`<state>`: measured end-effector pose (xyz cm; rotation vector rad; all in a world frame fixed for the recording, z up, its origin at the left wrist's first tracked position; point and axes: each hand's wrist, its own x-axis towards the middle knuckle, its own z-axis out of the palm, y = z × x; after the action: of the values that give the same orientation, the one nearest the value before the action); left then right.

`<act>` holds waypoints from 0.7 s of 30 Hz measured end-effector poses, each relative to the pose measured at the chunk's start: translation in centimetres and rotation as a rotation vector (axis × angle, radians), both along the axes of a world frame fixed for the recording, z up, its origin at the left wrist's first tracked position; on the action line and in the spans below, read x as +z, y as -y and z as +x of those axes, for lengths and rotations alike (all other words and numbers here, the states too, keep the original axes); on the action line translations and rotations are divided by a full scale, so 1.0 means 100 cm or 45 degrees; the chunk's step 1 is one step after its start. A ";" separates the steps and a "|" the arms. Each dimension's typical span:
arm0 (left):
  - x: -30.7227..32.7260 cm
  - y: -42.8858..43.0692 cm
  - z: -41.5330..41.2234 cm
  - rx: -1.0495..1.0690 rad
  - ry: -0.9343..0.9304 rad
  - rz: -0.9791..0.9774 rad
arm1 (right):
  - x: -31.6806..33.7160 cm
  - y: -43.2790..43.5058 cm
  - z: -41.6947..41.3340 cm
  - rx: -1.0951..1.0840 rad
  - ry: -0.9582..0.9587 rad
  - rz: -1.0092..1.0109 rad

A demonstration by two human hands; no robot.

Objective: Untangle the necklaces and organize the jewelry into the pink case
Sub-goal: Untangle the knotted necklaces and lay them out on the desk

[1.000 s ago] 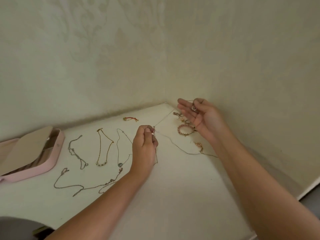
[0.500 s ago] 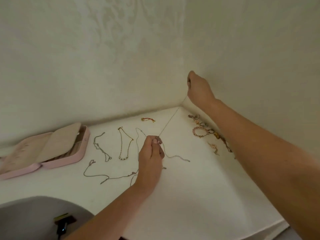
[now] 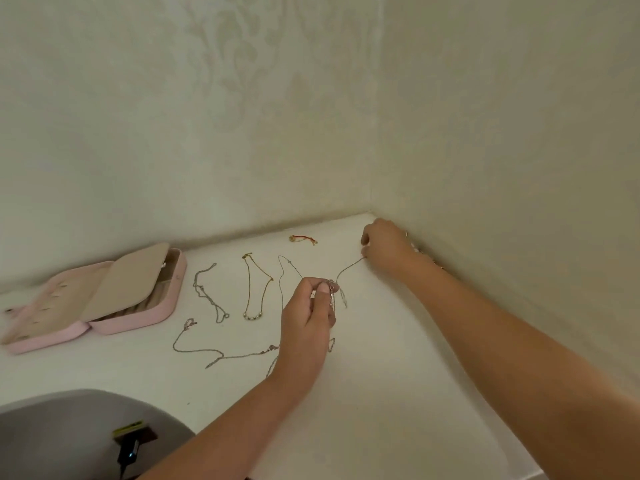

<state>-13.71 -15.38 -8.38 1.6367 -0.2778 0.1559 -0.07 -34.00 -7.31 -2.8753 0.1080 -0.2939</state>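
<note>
Left grip (image 3: 306, 317) pinches a thin chain (image 3: 348, 270) near one dangling end, just above the table (image 3: 381, 393); right grip (image 3: 386, 245) pinches its far end by the wall corner (image 3: 373, 188). Featherlight, limp, easily kinked: probably best handled by the ends.

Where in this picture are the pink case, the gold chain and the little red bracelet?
pink case (image 3: 138, 323): head view, on its pink front wall.
gold chain (image 3: 252, 315): head view, on its beaded lower end.
red bracelet (image 3: 304, 238): head view, on the middle of the red cord.
</note>
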 end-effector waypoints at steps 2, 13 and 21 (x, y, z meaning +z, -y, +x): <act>-0.001 0.000 0.002 0.008 -0.017 0.002 | 0.012 -0.006 -0.017 0.132 0.173 0.308; 0.003 0.001 0.001 0.007 -0.048 -0.065 | 0.034 -0.021 -0.068 0.964 -0.700 0.977; 0.006 0.001 0.002 -0.006 -0.155 -0.183 | 0.019 -0.016 -0.066 0.910 -0.566 0.823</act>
<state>-13.52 -15.45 -7.74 1.4965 -0.1733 0.0706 -6.67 -32.38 -5.40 -2.1044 -0.6136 0.4374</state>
